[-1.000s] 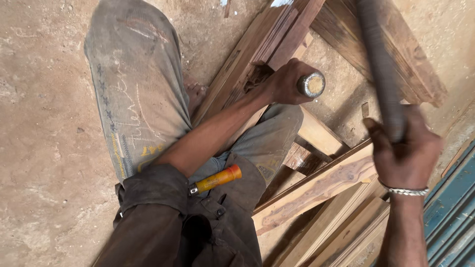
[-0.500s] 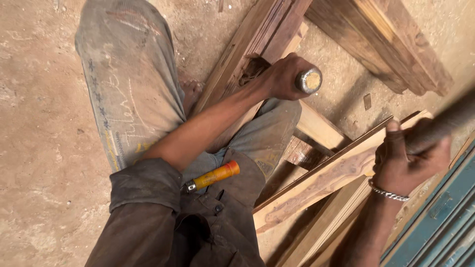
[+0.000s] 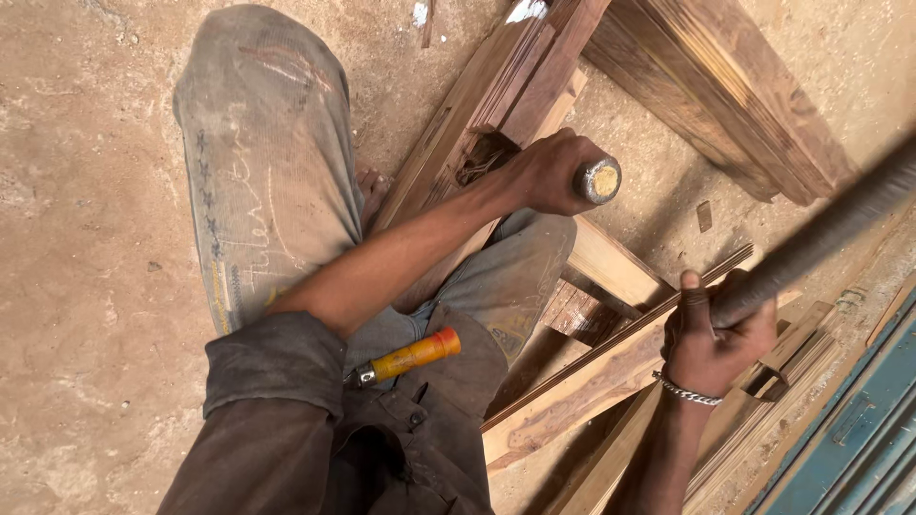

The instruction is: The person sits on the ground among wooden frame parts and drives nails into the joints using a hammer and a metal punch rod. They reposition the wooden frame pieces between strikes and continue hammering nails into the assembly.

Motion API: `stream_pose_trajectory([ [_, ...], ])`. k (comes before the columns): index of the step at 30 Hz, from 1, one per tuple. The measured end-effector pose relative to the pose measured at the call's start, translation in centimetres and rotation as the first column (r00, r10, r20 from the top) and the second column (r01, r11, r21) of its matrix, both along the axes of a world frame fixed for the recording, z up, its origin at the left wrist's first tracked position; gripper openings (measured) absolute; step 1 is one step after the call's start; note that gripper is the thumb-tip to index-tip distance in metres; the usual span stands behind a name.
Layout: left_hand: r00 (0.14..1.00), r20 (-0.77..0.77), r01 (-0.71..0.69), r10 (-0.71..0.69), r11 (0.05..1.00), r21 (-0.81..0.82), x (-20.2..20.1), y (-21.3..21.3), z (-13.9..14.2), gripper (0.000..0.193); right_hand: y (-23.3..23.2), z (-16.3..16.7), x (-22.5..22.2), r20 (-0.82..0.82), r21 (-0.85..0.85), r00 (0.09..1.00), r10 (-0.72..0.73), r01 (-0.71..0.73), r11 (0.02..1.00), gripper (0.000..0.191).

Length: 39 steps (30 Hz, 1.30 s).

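Over dirt floor [image 3: 86,286], chisel [image 3: 598,179] in left hand [image 3: 549,172], beside plank [image 3: 496,105].

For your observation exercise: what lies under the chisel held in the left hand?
Under the chisel lies a wooden beam with a chipped notch. The left hand covers the blade, so its tip is hidden.

Near the upper middle of the frame, the left hand [image 3: 549,172] grips a chisel [image 3: 598,180] whose round metal end shows, set against a reddish wooden beam [image 3: 496,95]. At the right, the right hand [image 3: 716,334], wearing a metal bracelet [image 3: 685,391], clutches a dark, blurred rod [image 3: 821,234] running toward the upper right. An orange-handled tool [image 3: 410,356] lies on the lap at lower centre.
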<state>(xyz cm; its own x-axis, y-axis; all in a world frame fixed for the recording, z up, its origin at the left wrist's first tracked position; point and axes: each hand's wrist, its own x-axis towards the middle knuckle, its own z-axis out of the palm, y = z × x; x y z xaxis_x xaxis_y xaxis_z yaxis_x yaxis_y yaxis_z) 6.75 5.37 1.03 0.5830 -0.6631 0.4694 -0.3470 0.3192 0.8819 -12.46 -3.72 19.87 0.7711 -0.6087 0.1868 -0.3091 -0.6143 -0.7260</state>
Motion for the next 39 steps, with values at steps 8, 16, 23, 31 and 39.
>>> stream_pose_trajectory([
  [8,0.999,0.035,0.000,-0.006,0.989,0.149,-1.2,1.1,0.2,0.012,-3.4,-7.9,-4.2,-0.581,-0.112,0.811,-0.061,-0.006,0.994,0.020],
  [16,0.999,-0.024,0.046,-0.040,0.869,0.493,-3.3,-5.0,-1.5,0.022,6.6,-14.0,-10.0,-0.371,0.600,0.862,-0.345,0.507,0.619,0.020],
  [23,0.842,0.470,-0.035,-0.266,0.842,0.539,-10.6,-5.6,-4.5,0.038,7.1,-16.8,-11.7,-0.458,0.770,0.780,-0.427,0.588,0.248,0.024],
  [31,1.000,-0.017,0.020,-0.022,0.995,-0.102,-0.4,-3.3,-3.0,0.040,6.6,-17.4,-12.5,-0.454,0.824,0.751,-0.479,0.558,0.095,0.015],
  [39,0.642,-0.623,-0.481,0.446,0.868,0.126,0.7,2.8,-4.0,0.047,6.9,-16.9,-11.7,-0.428,0.832,0.795,-0.430,0.532,0.155,0.015],
])
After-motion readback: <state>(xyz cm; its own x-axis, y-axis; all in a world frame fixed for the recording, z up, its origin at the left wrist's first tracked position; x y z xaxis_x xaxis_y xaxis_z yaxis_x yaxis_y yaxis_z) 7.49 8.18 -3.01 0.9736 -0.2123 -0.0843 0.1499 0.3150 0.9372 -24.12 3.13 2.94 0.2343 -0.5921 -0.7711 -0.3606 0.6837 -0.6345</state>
